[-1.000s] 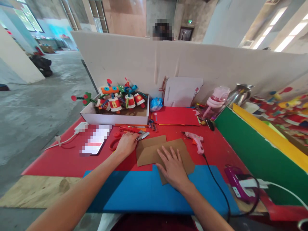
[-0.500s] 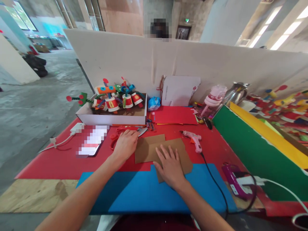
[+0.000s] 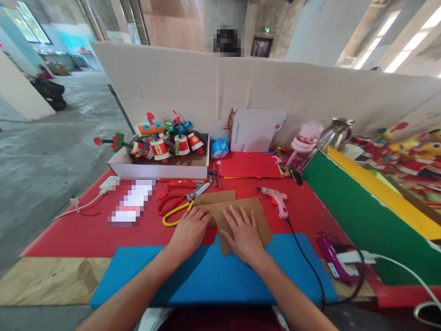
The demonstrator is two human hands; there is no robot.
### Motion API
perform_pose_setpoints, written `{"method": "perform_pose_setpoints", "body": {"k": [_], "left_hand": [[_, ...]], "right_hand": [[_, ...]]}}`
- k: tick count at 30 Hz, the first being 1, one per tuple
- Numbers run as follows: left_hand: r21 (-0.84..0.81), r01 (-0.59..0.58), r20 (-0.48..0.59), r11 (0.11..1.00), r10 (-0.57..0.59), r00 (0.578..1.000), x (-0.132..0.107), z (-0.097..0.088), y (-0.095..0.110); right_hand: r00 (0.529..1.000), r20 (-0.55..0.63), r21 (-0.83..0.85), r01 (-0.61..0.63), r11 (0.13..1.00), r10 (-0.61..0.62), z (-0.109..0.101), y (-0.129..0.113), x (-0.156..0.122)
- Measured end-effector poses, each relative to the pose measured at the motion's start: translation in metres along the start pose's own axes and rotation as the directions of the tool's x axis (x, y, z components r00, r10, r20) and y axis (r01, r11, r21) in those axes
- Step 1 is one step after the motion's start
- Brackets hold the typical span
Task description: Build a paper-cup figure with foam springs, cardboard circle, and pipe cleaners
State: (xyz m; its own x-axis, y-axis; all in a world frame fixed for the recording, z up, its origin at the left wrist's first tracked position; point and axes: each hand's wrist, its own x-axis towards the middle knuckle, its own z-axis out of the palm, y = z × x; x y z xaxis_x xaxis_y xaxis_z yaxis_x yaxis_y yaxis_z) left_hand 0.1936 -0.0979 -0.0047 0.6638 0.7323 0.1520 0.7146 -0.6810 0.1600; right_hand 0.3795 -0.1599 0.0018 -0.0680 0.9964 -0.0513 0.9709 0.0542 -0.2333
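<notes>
Two pieces of brown cardboard overlap on the table in front of me. My right hand [image 3: 243, 234] lies flat with fingers spread on the nearer cardboard piece [image 3: 263, 223]. At the left end of the farther cardboard piece [image 3: 220, 196], my left hand [image 3: 193, 227] has its fingers together and bent over the edge; its thumb is hidden. Just beyond the left hand rest scissors [image 3: 189, 196] with red and yellow handles, blades pointing away to the right. A pink hot glue gun [image 3: 277, 198] lies right of the cardboard, its black cord running toward me.
A blue sheet [image 3: 206, 276] covers the table's front. Behind stand a white box [image 3: 158, 172] of paper-cup figures, red paper [image 3: 251, 165] and a pink bottle [image 3: 305, 142]. A phone [image 3: 132, 202] lies left; a purple power strip [image 3: 336, 259] and green board [image 3: 365, 220] are right.
My left hand has moved off the scissors, toward me and right, onto the cardboard's left edge. The scissors' yellow handle now shows. My right hand stays flat; the nearer cardboard has shifted slightly.
</notes>
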Motion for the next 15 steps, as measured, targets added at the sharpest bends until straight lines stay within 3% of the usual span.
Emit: {"method": "perform_pose_setpoints", "body": {"k": [5,8,11,13,15], "left_hand": [[-0.045,-0.051,-0.095,0.998,0.046,0.994,-0.001,-0.006,0.000],[-0.117,-0.116,-0.247,0.986,0.084,0.965,0.006,-0.032,-0.017],[-0.103,-0.023,-0.392,0.994,-0.020,0.920,0.029,-0.080,-0.060],[-0.073,0.176,-0.519,0.982,-0.188,0.834,0.050,-0.115,-0.102],[-0.082,0.379,-0.569,0.922,-0.355,0.742,0.074,-0.146,-0.151]], "right_hand": [[0.997,-0.069,0.043,0.022,0.999,-0.019,0.002,0.001,0.008],[0.975,-0.219,0.144,0.079,0.986,-0.046,0.003,0.006,0.020],[0.902,-0.428,0.263,0.189,0.946,-0.061,0.007,0.011,0.031],[0.844,-0.534,0.299,0.246,0.922,-0.052,0.009,0.013,0.034],[0.810,-0.583,0.304,0.288,0.908,-0.061,0.011,0.014,0.034]]}}
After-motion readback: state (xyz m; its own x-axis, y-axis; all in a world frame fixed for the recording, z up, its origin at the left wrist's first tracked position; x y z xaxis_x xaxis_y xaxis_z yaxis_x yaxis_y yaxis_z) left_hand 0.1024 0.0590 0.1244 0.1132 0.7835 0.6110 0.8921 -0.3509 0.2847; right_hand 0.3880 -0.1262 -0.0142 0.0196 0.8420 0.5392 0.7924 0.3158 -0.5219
